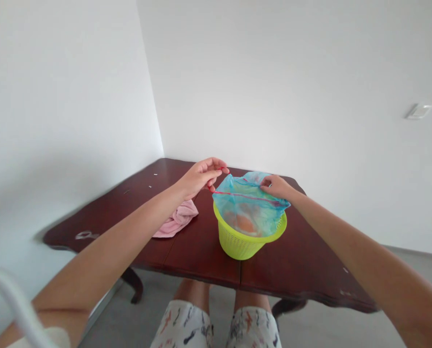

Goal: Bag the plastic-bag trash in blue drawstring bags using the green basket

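Note:
A yellow-green plastic basket (pixel 242 245) with perforated sides stands on the table, and a translucent blue drawstring bag (pixel 250 205) sits in its mouth. Something orange (pixel 245 223) shows blurred through the film; its kind I cannot make out. My left hand (pixel 210 175) is closed on the bag's red drawstring (pixel 217 192), pulling it out to the left of the rim. On the far right side of the bag, my right hand (pixel 275 186) pinches the blue film near the top edge.
A crumpled pink cloth (pixel 177 220) lies left of the basket, partly behind my left forearm. The dark red wooden table (pixel 197 261) has a scalloped edge and meets white walls behind. A white switch (pixel 419 111) is on the wall. A white curved bar (pixel 14 302) stands at lower left.

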The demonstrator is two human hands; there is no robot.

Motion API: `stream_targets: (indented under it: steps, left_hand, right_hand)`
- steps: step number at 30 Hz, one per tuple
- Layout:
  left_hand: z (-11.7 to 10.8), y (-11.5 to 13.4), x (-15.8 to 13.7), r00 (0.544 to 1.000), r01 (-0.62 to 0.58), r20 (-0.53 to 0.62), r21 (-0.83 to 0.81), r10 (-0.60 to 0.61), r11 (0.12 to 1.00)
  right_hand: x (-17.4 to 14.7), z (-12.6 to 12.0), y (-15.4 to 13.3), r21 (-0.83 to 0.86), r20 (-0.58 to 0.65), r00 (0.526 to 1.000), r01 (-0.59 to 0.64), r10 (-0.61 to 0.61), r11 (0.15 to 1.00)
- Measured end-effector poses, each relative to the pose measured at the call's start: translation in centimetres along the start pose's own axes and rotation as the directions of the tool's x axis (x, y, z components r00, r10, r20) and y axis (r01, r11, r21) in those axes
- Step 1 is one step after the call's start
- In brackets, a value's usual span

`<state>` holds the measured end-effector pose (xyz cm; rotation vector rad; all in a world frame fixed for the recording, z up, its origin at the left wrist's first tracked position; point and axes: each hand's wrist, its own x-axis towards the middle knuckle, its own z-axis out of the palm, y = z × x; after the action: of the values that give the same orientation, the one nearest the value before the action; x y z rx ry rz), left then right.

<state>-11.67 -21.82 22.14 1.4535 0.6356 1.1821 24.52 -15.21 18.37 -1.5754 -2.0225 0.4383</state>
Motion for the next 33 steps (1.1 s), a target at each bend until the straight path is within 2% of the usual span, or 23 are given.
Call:
stream_targets:
  steps: [6, 10, 12, 15, 18, 22, 24, 28, 30, 33]
  left_hand:
    - [-1.3, 0.0, -1.3, 0.999, -0.045, -0.027, -0.108, 0.043, 0.993]
    - [-1.8, 0.0, -1.8, 0.993, -0.084, -0.102, -0.248, 0.061, 0.965]
    - [-2.1, 0.0, -2.0, 0.986, -0.108, -0.155, -0.341, 0.058, 0.934]
    - [-2.8, 0.1, -2.2, 0.977, -0.106, -0.210, -0.426, 0.016, 0.898]
    - [-3.9, 0.2, -2.4, 0.979, -0.033, -0.196, -0.431, -0.058, 0.902]
    - [-5.4, 0.0, -2.9, 0.983, 0.086, -0.117, -0.377, -0.139, 0.922]
    - [-5.8, -0.3, -3.2, 0.983, 0.127, -0.077, -0.353, -0.164, 0.927]
    - [-5.2, -0.5, -3.7, 0.984, 0.138, -0.054, -0.380, -0.171, 0.915]
    - [-4.5, -0.2, -3.8, 0.982, 0.062, -0.136, -0.426, -0.132, 0.903]
    - [-3.2, 0.5, -3.9, 0.962, -0.099, -0.273, -0.435, -0.026, 0.895]
  right_hand:
    - [-0.5, -0.9, 0.4, 0.084, 0.048, 0.998, -0.043, 0.039, 0.996]
    - [-2.3, -2.3, 0.0, 0.200, 0.044, 0.996, -0.081, 0.074, 0.976]
    - [-3.6, -3.2, -0.5, 0.344, 0.083, 0.991, -0.128, 0.106, 0.930]
    - [-5.4, -4.9, -1.2, 0.575, 0.079, 0.989, -0.148, 0.125, 0.805]
    - [-6.7, -6.7, -1.1, 0.714, -0.008, 0.993, -0.074, 0.115, 0.696]
    - [-7.5, -8.2, 0.3, 0.756, -0.156, 0.972, 0.003, 0.176, 0.655]
    - [-7.7, -8.3, 1.2, 0.780, -0.182, 0.950, -0.017, 0.254, 0.625]
    - [-8.0, -7.4, 2.1, 0.876, -0.146, 0.900, -0.075, 0.412, 0.476]
    - [-8.5, -6.5, 2.0, 0.894, -0.116, 0.892, -0.098, 0.436, 0.438]
    - [-9.7, -5.1, 1.4, 0.868, -0.106, 0.903, -0.120, 0.416, 0.482]
